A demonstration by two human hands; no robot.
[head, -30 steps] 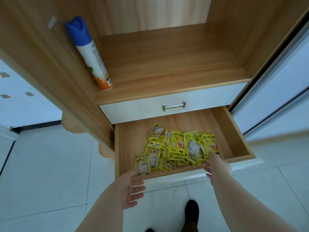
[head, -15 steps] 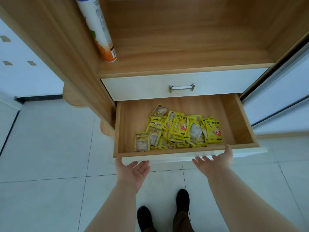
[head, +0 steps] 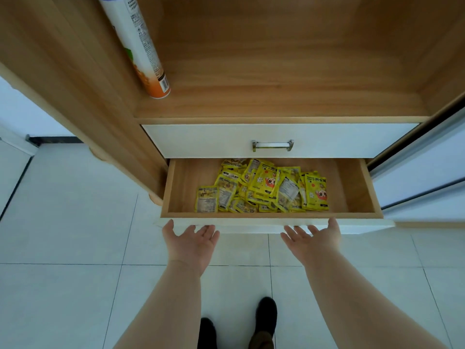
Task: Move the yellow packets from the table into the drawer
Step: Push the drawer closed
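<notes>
Resting straight fingers against the white front of the open drawer (head: 370, 190), the left hand (head: 191, 244) and right hand (head: 313, 239) each keep a flat, spread grip on nothing. The yellow packets (head: 261, 190) lie heaped inside the drawer, around its middle.

I take this for a home: a wood-grain wardrobe (head: 83, 96) with a white-fronted drawer (head: 349, 190) pulled out, a sliding door (head: 422, 180) beside it, an aerosol spray can (head: 141, 46) standing on its shelf (head: 276, 96), and glossy pale tiles on the floor (head: 63, 222).
</notes>
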